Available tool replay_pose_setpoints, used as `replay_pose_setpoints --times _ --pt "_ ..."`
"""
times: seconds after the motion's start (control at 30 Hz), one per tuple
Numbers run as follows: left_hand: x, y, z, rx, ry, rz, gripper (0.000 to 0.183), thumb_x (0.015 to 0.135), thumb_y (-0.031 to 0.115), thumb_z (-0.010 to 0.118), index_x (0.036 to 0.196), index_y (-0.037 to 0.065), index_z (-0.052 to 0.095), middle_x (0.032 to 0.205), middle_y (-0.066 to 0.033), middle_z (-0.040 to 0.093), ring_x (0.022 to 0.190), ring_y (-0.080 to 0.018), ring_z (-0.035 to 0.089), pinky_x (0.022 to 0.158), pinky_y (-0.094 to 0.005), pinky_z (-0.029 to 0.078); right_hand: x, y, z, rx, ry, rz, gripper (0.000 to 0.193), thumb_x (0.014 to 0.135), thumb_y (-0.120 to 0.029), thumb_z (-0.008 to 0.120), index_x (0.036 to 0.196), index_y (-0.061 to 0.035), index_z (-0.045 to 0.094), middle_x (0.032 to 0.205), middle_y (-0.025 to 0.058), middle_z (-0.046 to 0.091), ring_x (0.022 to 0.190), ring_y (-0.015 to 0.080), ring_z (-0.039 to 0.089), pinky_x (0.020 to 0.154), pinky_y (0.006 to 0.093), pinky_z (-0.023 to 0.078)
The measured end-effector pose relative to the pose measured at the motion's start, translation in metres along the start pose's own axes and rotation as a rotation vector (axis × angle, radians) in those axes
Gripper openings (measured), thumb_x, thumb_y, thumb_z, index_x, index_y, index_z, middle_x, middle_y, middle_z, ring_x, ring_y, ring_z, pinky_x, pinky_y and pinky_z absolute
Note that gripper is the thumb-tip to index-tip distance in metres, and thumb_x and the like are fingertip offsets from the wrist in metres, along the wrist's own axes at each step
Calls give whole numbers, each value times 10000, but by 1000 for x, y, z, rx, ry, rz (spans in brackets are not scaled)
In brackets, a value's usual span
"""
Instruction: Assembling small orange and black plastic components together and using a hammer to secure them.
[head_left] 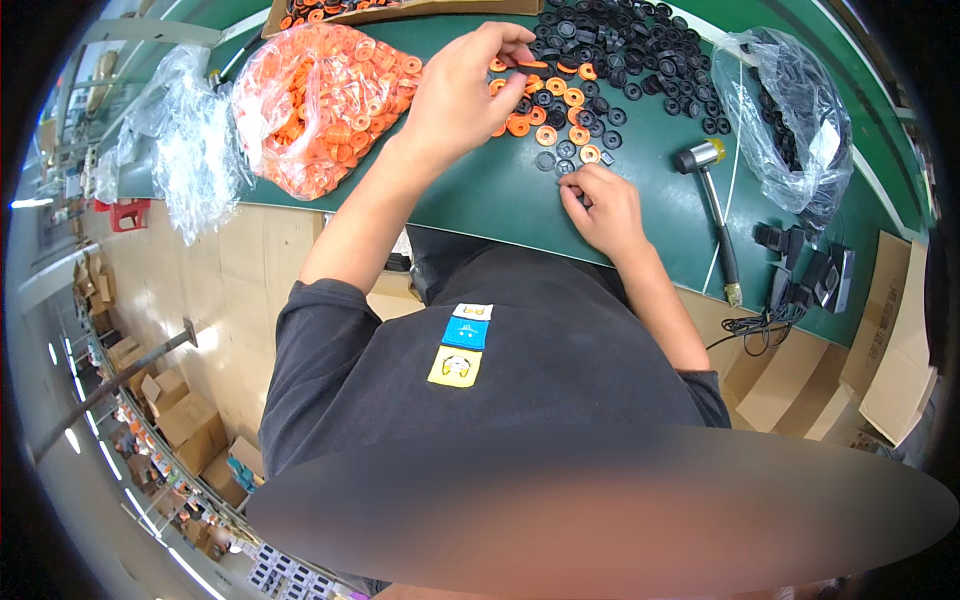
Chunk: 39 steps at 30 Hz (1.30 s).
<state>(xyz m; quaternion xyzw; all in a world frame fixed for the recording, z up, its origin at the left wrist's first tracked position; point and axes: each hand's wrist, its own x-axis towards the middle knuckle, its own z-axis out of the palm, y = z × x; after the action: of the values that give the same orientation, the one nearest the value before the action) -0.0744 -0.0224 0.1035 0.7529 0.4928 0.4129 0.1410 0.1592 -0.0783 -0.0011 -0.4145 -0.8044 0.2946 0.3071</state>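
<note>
Green bench mat (480, 190), orange and black rings scattered.
Your left hand (462, 85) pinches an orange ring (531, 66), lying crosswise; your right hand (603, 205) pinches a black ring (566, 170).

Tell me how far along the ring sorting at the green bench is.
Done: a few round orange plastic rings lie loose on the green mat. In hand: the left hand pinches one orange ring; the right hand presses on small black rings. Left: a full clear bag of orange rings and a large black ring pile.
</note>
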Motion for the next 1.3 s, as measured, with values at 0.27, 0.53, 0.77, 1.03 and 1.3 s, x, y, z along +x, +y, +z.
replay_pose_setpoints --times 0.27,0.53,0.77,1.03,1.3 --pt "69 -91 -24 106 312 -331 289 860 60 727 1131 28 632 953 -109 706 864 -199 689 759 -320 554 0 1 1 35 -13 20 53 827 -96 718 862 -61 695 784 74 659 721 272 679 628 382 536" --pt "-16 -75 18 117 57 -78 137 853 95 721 968 25 700 939 -132 686 829 -258 680 761 -347 551 -2 8 2 58 10 31 60 826 -100 727 860 -65 692 770 65 649 707 261 672 613 382 526" --pt "-91 -25 62 223 12 -160 282 760 51 788 1032 45 714 982 -105 645 917 -291 645 808 -386 523 2 0 -1 56 -19 69 100 814 -122 747 895 -74 710 764 46 647 669 232 666 586 366 521" --pt "-87 -29 62 194 116 -114 255 751 36 776 982 26 668 970 -114 631 891 -308 632 769 -417 516 -7 6 0 222 91 115 187 821 -14 734 1006 -36 714 825 48 625 600 119 581 549 262 466" --pt "-96 12 72 -194 -35 -192 276 789 -18 765 1038 -8 646 1023 -125 657 881 -229 690 786 -316 577 -8 -6 3 447 178 190 325 826 6 726 1144 2 659 966 72 621 639 104 546 576 242 449"
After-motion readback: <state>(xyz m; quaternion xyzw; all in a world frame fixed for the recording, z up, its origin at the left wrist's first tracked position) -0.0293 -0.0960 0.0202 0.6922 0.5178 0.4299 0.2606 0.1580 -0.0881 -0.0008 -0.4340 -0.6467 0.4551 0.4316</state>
